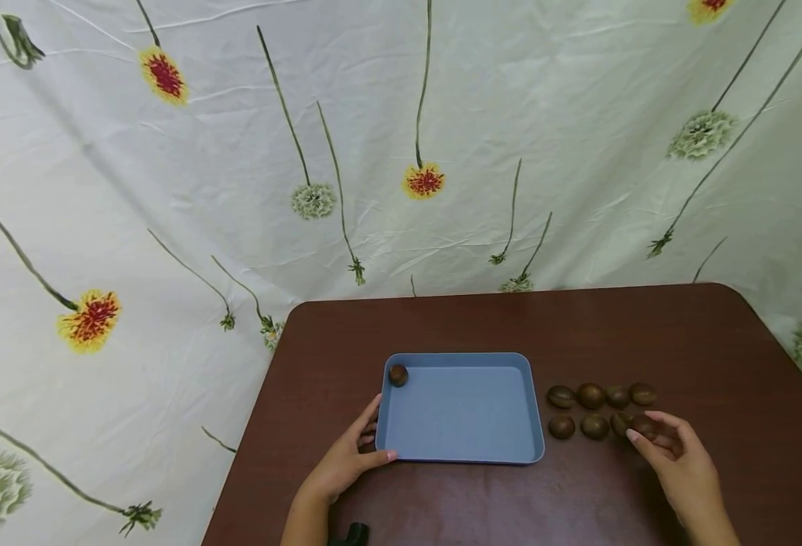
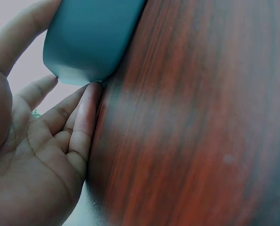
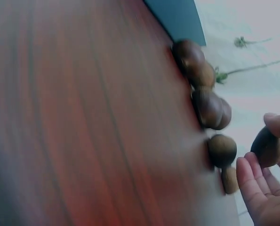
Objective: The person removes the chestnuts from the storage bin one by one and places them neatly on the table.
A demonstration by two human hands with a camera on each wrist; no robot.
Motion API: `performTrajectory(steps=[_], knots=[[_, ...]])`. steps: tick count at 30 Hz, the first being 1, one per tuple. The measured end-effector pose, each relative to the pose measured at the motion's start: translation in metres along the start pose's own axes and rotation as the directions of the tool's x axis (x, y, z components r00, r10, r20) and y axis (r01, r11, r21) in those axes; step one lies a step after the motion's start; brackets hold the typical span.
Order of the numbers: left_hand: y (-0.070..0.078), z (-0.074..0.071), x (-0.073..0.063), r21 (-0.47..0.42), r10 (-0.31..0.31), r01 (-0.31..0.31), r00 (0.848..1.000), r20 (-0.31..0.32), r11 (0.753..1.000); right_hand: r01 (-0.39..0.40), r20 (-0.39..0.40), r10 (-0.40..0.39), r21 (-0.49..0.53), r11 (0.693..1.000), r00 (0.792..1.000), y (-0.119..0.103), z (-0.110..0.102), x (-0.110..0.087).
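A shallow blue tray [image 1: 465, 413] lies on the table, with one brown chestnut [image 1: 397, 374] in its far left corner. My left hand [image 1: 343, 464] holds the tray's near left corner, the thumb at the near rim and the fingers against the left side. In the left wrist view the fingertips [image 2: 93, 89] touch the tray wall [image 2: 90, 42]. To the right of the tray, my right hand [image 1: 684, 462] pinches a chestnut [image 3: 271, 147] between thumb and fingers. In the right wrist view this chestnut appears apart from the others.
Several chestnuts [image 1: 590, 395] lie in two rows on the brown table [image 1: 441, 326], right of the tray. A flowered white cloth [image 1: 237, 152] hangs behind the table. A small black object [image 1: 357, 533] shows at the bottom edge, near the left forearm.
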State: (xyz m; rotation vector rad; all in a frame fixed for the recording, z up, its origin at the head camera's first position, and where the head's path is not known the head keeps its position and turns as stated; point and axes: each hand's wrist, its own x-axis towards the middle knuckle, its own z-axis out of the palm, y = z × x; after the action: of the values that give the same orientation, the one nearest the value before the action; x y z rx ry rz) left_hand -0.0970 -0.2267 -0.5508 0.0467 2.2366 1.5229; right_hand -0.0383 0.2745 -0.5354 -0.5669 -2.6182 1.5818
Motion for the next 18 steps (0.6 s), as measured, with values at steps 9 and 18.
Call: performTrajectory(steps=[9,18], knots=[[-0.001,-0.002,-0.001,0.005,0.006,-0.006,1.0,0.002,1.0,0.007,0.002,-0.007,-0.145,0.989,1.0,0.007,-0.014,0.013],[-0.001,-0.001,-0.002,0.01,0.02,-0.02,1.0,0.004,1.0,0.002,0.034,0.008,-0.289,0.957,0.999,0.007,-0.019,0.026]])
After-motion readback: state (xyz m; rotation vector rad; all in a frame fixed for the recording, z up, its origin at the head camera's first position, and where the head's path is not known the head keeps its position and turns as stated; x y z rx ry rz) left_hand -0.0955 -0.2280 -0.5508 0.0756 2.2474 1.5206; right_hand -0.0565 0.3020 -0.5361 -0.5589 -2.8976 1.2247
